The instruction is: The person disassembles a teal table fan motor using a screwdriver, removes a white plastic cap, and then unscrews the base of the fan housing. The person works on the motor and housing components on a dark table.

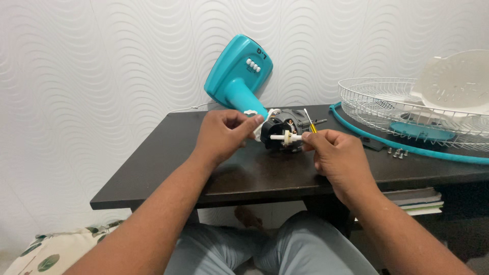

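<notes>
At far left a leaf-patterned cushion [43, 254] lies low by our knee, cut off by the edge. The dark surface [168, 168] stands against a wavy white wall [102, 61]. On it, tilted against the wall, rests the teal fan base [238, 69] with a row of white buttons; its neck runs down to the motor [288, 125], which lies near the middle of the surface. A thin white cord [188, 108] trails off behind the base.

Our left hand [221, 135] is curled at the motor's left side, its grip closed with the fingertips [254, 125] pinched on the white rear part there. Our right hand [338, 155] sits just right of the motor, its grip closed on a yellow-handled screwdriver [308, 121] that stands up between the fingers, while the thumb and forefinger meet the end of the white shaft [282, 137] sticking out of the motor. Neither hand is blocked by anything.

Further right a few screws [398, 152] lie loose, near a teal ring [407, 145] that curves along the surface. Behind it sits the white wire guard [377, 99] with the white blade [456, 81] leaning in it, cut off at the right edge. Papers [415, 198] show on a shelf beneath.

Our hands hide much of the motor, and we cannot make out the screwdriver's tip.
</notes>
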